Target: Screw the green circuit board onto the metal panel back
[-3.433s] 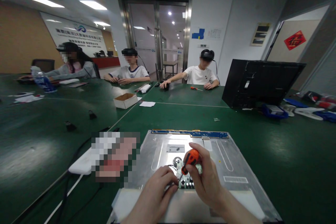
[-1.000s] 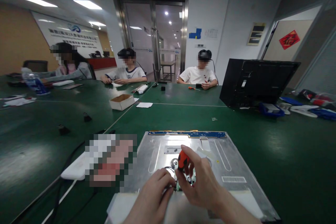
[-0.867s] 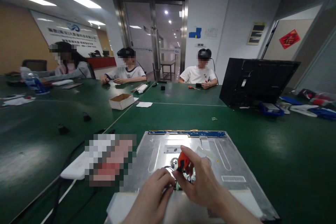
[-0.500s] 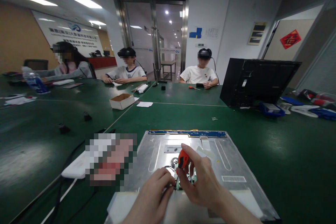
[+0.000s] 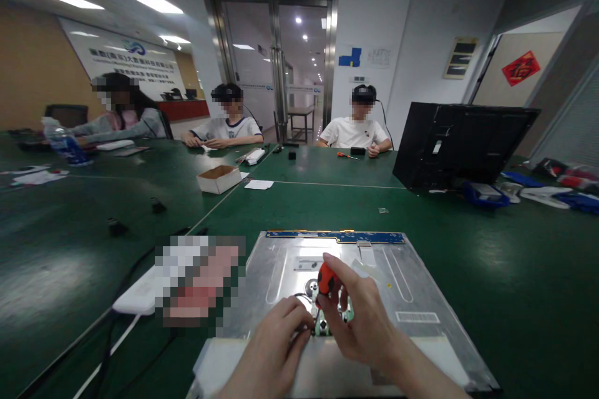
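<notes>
My right hand is closed round the red-and-black handle of a screwdriver, held upright. Its shaft points down at a small green circuit board in the middle of a flat silver metal panel. Beside the shaft, my left hand has thumb and fingers pinched together at the board's left edge; whatever they hold is hidden. A round metal part and a thin dark wire lie by the fingertips. Along the panel's far edge runs a blue circuit strip.
Left of the panel lie a white power strip with cables and a blurred-out pinkish item. A small open cardboard box stands farther off. A black monitor is at the right. Three people sit across the green table.
The screwdriver handle has turned slightly in my right hand, whose fingers have shifted a little. My left hand stays at the board.
</notes>
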The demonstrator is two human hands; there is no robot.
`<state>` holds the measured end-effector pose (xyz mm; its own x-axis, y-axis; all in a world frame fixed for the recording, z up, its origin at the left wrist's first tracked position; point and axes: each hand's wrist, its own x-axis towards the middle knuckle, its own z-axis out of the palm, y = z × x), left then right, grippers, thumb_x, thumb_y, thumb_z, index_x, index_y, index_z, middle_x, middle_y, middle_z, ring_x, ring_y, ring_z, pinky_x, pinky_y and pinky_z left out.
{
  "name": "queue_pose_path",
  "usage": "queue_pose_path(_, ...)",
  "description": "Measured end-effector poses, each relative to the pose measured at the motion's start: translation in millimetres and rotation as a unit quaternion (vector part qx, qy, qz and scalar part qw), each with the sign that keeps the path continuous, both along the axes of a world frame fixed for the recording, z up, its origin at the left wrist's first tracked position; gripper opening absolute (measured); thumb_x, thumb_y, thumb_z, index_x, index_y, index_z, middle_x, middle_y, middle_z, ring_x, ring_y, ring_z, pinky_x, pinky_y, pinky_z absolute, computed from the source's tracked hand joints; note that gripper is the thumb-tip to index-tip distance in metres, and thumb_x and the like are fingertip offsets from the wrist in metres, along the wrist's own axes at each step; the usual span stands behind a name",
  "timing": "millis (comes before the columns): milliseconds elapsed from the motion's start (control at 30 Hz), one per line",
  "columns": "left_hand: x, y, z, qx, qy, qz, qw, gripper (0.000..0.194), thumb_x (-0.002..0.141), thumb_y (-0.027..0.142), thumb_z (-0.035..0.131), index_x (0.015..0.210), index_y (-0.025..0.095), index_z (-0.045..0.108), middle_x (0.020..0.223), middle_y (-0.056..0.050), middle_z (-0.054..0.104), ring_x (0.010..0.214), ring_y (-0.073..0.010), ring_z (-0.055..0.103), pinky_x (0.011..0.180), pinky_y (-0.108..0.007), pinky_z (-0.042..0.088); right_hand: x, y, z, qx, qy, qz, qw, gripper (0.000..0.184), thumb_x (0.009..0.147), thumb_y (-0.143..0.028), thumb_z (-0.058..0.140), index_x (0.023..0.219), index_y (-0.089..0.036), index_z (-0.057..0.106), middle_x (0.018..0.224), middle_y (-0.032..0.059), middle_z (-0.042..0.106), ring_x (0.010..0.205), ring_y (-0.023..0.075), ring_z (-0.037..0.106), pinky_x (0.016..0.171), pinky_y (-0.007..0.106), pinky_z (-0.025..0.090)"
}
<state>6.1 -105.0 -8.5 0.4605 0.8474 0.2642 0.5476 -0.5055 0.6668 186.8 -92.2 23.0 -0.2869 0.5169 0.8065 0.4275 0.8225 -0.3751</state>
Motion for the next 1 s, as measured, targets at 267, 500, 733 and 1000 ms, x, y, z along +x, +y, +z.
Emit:
queue_pose_path(267,-1,1,-3.2,-0.002,0.002,-0.006,1.0,0.021,0.086,0.011,0.043,0.086,0.021,0.062,0.093,-0.007,0.064,0.087,-0.0225,0.06,0.075,-0.032,0.047,0,3,-0.7,0.014,0.011,-0.008,1.0,0.045,0.093,-0.027,0.051,0.135,-0.024,0.034,0.082,0.0001,0.066,0.056,0.0129,0.056,0.051,0.026,0.048)
queue_pose_path(500,0,-1,2.8,-0.02,0.007,-0.012,1.0,0.016,0.085,0.012,0.048,0.087,0.02,0.062,0.095,-0.007,0.062,0.089,-0.0229,0.06,0.077,-0.032,0.047,-1,-1,-0.1,-0.026,-0.001,0.022,0.999,0.056,0.089,-0.015,0.045,0.141,-0.019,0.026,0.086,0.0034,0.066,0.057,0.0137,0.058,0.051,0.027,0.047)
queue_pose_path(733,-3,2,-8.5,0.005,0.009,-0.022,1.0,0.017,0.089,0.014,0.045,0.09,0.02,0.06,0.098,-0.007,0.061,0.091,-0.0229,0.058,0.077,-0.033,0.046,-2,2,-4.4,-0.003,0.015,0.001,1.0,0.045,0.092,-0.025,0.051,0.133,-0.024,0.033,0.086,0.0004,0.063,0.052,0.0106,0.05,0.049,0.024,0.043)
queue_pose_path(1000,-2,1,-3.9,-0.012,0.005,-0.029,0.999,0.016,0.09,0.014,0.044,0.088,0.02,0.059,0.096,-0.006,0.061,0.09,-0.0225,0.058,0.077,-0.033,0.046,1,-2,0.6,-0.015,-0.009,0.03,0.999,0.055,0.089,-0.015,0.046,0.141,-0.019,0.028,0.09,0.0037,0.064,0.059,0.0134,0.055,0.052,0.028,0.045)
